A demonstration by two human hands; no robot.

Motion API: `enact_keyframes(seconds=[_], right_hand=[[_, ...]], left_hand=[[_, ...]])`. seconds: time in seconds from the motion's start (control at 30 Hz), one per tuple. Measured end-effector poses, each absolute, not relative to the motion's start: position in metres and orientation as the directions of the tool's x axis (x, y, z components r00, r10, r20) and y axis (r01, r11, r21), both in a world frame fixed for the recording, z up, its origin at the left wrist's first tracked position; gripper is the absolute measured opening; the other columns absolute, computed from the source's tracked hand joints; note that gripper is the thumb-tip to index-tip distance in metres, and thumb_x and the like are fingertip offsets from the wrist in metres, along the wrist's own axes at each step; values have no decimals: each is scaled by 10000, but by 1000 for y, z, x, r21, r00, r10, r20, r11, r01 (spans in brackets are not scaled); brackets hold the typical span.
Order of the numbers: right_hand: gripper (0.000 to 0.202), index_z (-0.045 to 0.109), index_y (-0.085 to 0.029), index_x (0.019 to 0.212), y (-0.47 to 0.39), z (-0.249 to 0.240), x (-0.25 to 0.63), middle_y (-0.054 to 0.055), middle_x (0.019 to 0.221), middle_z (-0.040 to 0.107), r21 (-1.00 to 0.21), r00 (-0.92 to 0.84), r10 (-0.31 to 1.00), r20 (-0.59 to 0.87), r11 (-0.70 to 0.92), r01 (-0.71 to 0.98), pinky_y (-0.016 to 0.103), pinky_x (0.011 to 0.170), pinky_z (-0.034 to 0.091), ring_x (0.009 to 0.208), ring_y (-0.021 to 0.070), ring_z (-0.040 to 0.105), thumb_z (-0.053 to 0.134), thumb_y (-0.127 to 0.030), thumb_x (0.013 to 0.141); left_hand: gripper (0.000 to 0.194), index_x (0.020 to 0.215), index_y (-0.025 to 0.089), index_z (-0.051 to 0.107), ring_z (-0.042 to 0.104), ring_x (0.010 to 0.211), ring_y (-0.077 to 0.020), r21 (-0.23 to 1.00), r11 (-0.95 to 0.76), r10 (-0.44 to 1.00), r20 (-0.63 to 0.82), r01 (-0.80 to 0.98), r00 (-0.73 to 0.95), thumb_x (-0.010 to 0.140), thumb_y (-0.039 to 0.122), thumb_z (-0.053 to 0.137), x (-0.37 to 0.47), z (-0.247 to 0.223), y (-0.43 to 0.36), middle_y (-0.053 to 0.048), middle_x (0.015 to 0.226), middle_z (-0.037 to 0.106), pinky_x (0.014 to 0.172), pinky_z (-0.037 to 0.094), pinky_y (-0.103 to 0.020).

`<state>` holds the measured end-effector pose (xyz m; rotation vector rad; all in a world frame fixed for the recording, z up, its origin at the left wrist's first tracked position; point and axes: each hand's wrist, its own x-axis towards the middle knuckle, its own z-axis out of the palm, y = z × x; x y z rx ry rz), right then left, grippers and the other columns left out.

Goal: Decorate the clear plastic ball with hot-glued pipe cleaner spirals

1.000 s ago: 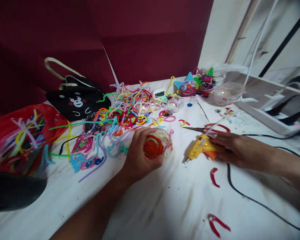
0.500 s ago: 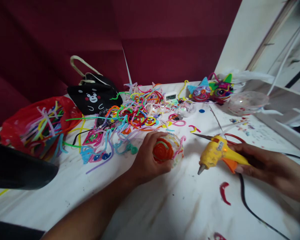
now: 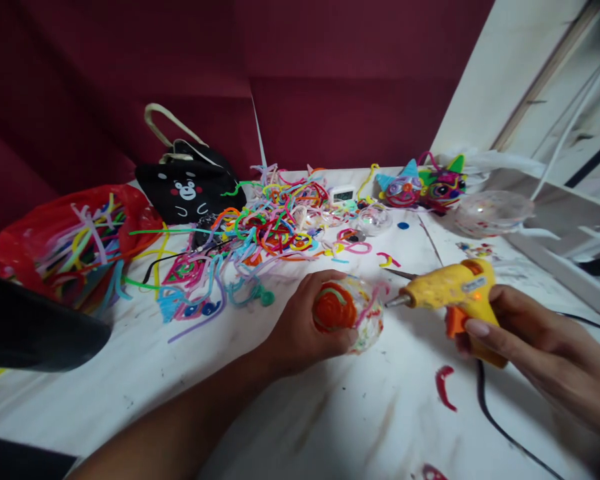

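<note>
A clear round ball point(image 3: 369, 328) with an orange-red coiled piece point(image 3: 335, 307) and a pink strip on it is gripped in my left hand point(image 3: 303, 327), fingers wrapped over its left side. My right hand point(image 3: 525, 340) holds a yellow glue gun point(image 3: 445, 287) by its handle, with the fingers near the orange trigger. The metal nozzle points left, close to the ball's right side; whether it touches the pink strip I cannot tell. Behind the gun, scissors point(image 3: 400, 273) lie partly hidden.
Tangled colourful pipe cleaners point(image 3: 280, 220) cover the table's back middle. To the left are a red bag point(image 3: 25, 233), a black bag point(image 3: 215, 180) and a black cylinder point(image 3: 40, 327). Decorated balls point(image 3: 403, 190) and a clear bowl point(image 3: 495, 210) stand back right. A red curved piece point(image 3: 445, 389) lies in front.
The glue gun has been raised and turned from pointing down-left to pointing left at the ball. My left hand and the ball have shifted slightly right.
</note>
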<state>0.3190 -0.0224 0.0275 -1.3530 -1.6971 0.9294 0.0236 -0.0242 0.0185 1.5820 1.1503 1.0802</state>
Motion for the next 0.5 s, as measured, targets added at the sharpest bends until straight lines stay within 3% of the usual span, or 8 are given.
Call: enact_keyframes(seconds=[0.07,0.13,0.27,0.37,0.5], right_hand=[[192,662,-336,862,-20,27,320,-19,714,725,-892,-171,976,135,195,407,158,511,562,619,150,692,702,-496,763],[292,641,-348,960,-19,22,324,-13,758,750,-895,-200,974,108,183,408,177,503,574,629,168,708,755,-463,717],[439,597,-382,1071,-24,14,323,-16,853,777,-911,-119,984,134,170,376,229,616,621,720,201,743,784,-450,680],[453,577,-419,1094,-31,15,315,-38,836,772,-910,-62,983,172,183,372,286,693,638,744,220,745,771,-461,687],[465,570,-438,1140,-36,10,313,-27,996,753,-892,-85,979,184,203,403,314,692,649,858,252,735,752,-453,713]], left_hand=[[664,1191,224,498,583,926,-207,983,-127,973,97,134,207,586,244,772,25,20,-25,-50,1081,591,779,488,-311],[672,1197,232,476,573,818,-155,996,-71,974,57,56,218,594,247,771,26,20,-25,-22,1018,591,717,482,-271],[655,1195,242,465,542,718,-116,998,-54,977,50,15,207,613,251,765,27,18,-24,5,936,587,649,470,-239],[654,1203,245,475,570,771,-152,989,-104,979,84,101,186,609,246,750,28,18,-26,-17,976,598,673,490,-273],[653,1212,245,508,585,1002,-248,943,-192,976,155,272,151,607,242,754,29,20,-30,-64,1110,601,806,511,-354]])
